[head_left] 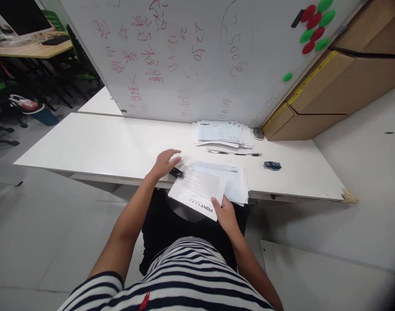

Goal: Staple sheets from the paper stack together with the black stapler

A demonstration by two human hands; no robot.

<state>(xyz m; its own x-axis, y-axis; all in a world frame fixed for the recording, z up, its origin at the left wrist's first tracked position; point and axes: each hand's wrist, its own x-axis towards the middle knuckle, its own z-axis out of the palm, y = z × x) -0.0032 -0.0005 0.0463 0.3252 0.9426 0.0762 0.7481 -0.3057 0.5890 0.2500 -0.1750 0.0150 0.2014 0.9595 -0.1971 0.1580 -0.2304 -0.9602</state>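
Note:
My right hand grips a printed sheet of paper by its lower right corner, thumb on top. The sheet hangs partly over the desk's front edge; whether it is one sheet or several I cannot tell. At its upper left corner is a small black object, probably a stapler, partly hidden. Just above that object my left hand is open, fingers stretched to the right. Beneath the held sheet, to its right, lies a loose pile of printed papers.
Farther back on the white desk sits another paper stack with a thin dark strip before it. A small dark blue item lies to the right. A whiteboard and cardboard boxes stand behind.

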